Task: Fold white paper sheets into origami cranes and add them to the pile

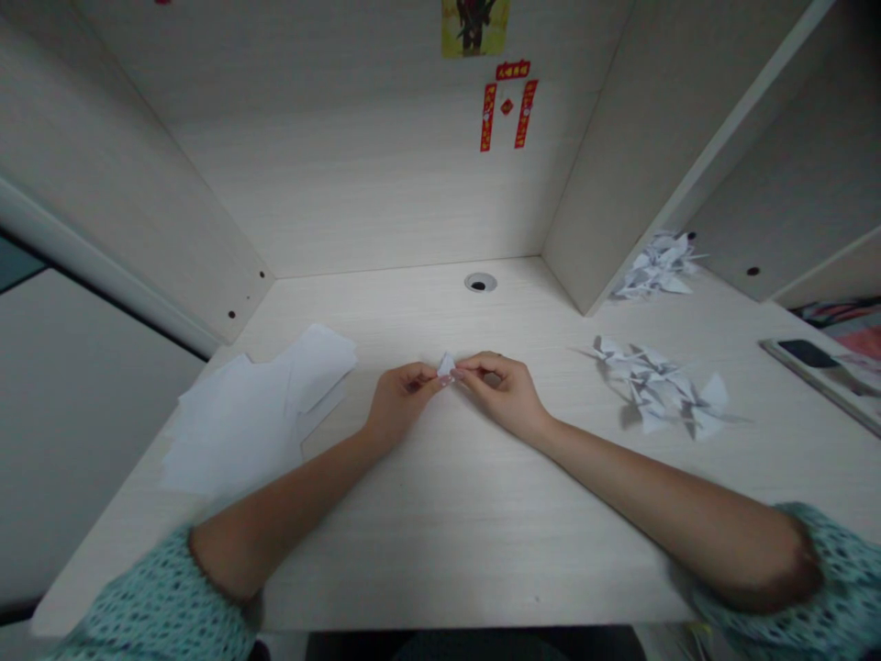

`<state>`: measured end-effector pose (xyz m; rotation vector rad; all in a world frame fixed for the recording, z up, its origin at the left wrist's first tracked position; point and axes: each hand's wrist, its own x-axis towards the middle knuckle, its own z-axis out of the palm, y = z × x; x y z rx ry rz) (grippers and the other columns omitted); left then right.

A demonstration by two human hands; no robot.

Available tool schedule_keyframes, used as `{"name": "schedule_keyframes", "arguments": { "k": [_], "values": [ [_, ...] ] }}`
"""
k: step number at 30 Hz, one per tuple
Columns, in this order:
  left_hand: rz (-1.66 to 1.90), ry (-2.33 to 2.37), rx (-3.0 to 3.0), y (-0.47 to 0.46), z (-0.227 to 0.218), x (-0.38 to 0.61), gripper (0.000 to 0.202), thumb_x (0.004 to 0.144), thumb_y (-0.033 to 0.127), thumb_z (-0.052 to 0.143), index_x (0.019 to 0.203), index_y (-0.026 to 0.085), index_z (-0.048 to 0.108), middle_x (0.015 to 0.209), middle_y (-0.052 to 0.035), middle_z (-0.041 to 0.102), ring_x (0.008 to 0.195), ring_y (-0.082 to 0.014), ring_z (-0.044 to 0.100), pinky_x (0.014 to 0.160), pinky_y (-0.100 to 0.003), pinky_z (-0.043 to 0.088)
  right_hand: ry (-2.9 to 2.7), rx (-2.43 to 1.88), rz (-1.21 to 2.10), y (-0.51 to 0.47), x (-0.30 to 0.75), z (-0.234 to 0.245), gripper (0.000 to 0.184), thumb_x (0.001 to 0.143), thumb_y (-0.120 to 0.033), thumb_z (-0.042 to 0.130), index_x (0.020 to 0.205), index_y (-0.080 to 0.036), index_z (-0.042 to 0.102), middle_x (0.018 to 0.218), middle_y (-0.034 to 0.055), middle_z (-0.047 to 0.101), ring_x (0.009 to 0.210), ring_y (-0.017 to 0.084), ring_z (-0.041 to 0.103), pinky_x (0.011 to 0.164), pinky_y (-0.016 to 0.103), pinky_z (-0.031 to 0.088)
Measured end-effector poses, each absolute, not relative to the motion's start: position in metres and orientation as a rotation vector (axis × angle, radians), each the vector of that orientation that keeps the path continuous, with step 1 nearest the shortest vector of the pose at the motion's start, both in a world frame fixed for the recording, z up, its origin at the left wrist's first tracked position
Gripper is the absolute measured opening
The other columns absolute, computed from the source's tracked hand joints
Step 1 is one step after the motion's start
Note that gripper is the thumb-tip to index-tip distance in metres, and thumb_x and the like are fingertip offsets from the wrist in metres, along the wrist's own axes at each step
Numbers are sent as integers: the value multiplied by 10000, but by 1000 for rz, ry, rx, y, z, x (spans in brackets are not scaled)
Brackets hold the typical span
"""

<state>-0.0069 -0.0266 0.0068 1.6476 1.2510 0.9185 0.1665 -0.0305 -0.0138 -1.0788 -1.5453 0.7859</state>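
The small folded piece [446,367] near the middle is thin white paper, matt and crisp at its creases. The loose sheets [254,413] on the left are the same plain matt paper, as are the paper cranes [647,386] on the right. The desktop [440,569] is smooth, pale wood-grain laminate with a low sheen, matching the far wall [364,184]. The sleeves [161,597] are soft patterned cloth, matt throughout.
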Motion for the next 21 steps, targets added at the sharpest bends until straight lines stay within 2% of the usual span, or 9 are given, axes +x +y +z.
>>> {"name": "schedule_keyframes", "arguments": {
  "k": [7, 13, 17, 21],
  "values": [
    [854, 1260, 1726, -28, 8, -6, 320, 744, 466, 635, 798, 160, 713, 721, -17, 673, 649, -132, 550, 623, -238, 396, -1580, -1040, 764, -31, 167, -9, 140, 811, -314, 632, 826, -209, 723, 733, 35, 662, 686, 162, 582, 646, 296, 430],
    [819, 1293, 1727, -30, 9, -5, 354, 721, 509, 640, 744, 163, 710, 636, 12, 615, 590, -115, 495, 567, -231, 347, -1594, -1030, 763, -31, 167, -6, 136, 812, -315, 635, 802, -204, 715, 729, 34, 643, 696, 162, 575, 645, 298, 421],
    [806, 1347, 1703, -28, 5, -7, 389, 725, 530, 625, 674, 150, 690, 543, 32, 526, 526, -96, 415, 522, -232, 292, -1617, -1036, 760, -31, 167, -7, 143, 818, -316, 629, 776, -207, 710, 704, 26, 635, 677, 156, 563, 631, 295, 412],
    [800, 1318, 1643, -26, 2, -7, 379, 717, 516, 639, 646, 144, 666, 535, 42, 480, 516, -84, 378, 506, -227, 264, -1623, -1039, 758, -31, 167, -8, 142, 822, -315, 623, 780, -212, 710, 712, 26, 642, 678, 156, 566, 632, 295, 414]
  ]
}}
